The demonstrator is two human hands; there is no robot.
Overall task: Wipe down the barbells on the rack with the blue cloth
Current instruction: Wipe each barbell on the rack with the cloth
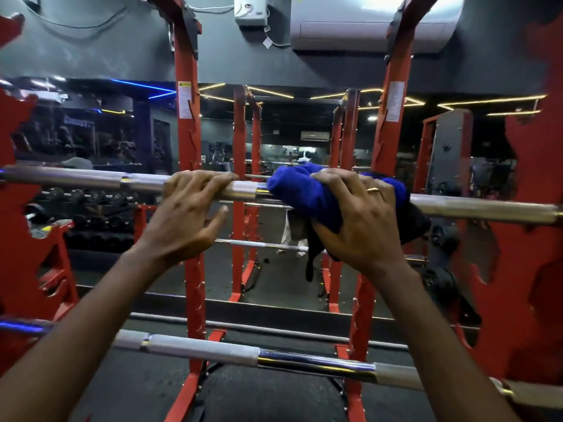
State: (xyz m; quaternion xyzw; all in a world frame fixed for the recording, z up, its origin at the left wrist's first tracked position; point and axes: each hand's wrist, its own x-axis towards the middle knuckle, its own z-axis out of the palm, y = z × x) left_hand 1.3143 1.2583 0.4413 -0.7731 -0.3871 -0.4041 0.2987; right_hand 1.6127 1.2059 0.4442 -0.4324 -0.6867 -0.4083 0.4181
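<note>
Head view: two hands on the upper barbell [91, 178], one of them wrapping it in a blue cloth [307, 193].

At the middle of the bar, the right hand [362, 220] curls round the bunched cloth and clamps it onto the steel; a ring [373, 190] shows on one finger. Just beside the cloth, the left hand [185, 214] hooks its fingers over the bare bar, thumb free below. Bare bar runs out to both sides of the hands. A lower barbell [274, 357] lies nearer the camera, well apart from the upper one. The red rack [185, 141] uprights carry white warning stickers [184, 99], their print too small to read. A mirror [289, 132] stands behind.
</note>
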